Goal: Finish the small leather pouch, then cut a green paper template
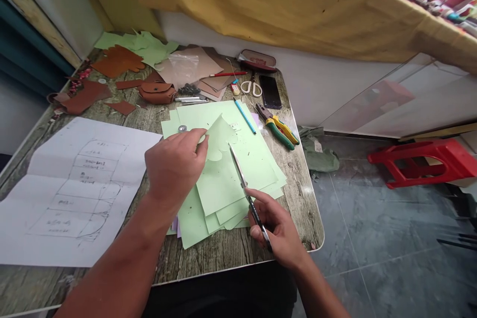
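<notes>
My left hand pinches a small piece of pale green paper between thumb and fingers. Its lower edge is cut in a ragged curve. In my right hand is a pair of scissors, dark at the handle, with the tip close to that curved edge. From this angle I cannot tell if the blades touch the paper. Both hands are over a stack of light green sheets on a wood-patterned table. Small dark scraps are scattered on the sheets.
Left lies a paper with a drawn pattern. Behind the stack are a brown leather pouch, leather scraps and white-handled scissors. A blue pen, pliers and phone lie rightward. A red stool stands on the floor.
</notes>
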A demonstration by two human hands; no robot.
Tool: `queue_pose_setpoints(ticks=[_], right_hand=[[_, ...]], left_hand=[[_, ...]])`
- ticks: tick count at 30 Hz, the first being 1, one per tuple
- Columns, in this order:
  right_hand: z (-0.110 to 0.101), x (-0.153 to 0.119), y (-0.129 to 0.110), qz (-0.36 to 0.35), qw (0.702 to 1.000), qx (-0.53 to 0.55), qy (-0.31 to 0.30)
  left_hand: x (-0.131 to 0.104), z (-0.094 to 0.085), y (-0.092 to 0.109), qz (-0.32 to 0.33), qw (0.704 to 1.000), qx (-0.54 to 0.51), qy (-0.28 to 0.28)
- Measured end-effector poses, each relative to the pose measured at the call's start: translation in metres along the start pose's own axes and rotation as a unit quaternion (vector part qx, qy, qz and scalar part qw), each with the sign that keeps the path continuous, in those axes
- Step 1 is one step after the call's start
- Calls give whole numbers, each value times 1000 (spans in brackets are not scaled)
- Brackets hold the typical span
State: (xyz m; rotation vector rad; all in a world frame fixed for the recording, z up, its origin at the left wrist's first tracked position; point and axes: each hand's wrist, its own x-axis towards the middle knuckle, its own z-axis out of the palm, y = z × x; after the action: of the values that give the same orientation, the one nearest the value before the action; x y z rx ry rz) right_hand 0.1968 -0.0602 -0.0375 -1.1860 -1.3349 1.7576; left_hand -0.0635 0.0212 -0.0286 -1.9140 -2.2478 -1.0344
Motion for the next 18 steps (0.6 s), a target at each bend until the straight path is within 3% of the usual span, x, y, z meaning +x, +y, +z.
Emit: queue_pose_setpoints(ticks=[18], right_hand=[[0,1,6,-30,999,39,1]], left_hand=[[-3,2,6,71,996,56,8]])
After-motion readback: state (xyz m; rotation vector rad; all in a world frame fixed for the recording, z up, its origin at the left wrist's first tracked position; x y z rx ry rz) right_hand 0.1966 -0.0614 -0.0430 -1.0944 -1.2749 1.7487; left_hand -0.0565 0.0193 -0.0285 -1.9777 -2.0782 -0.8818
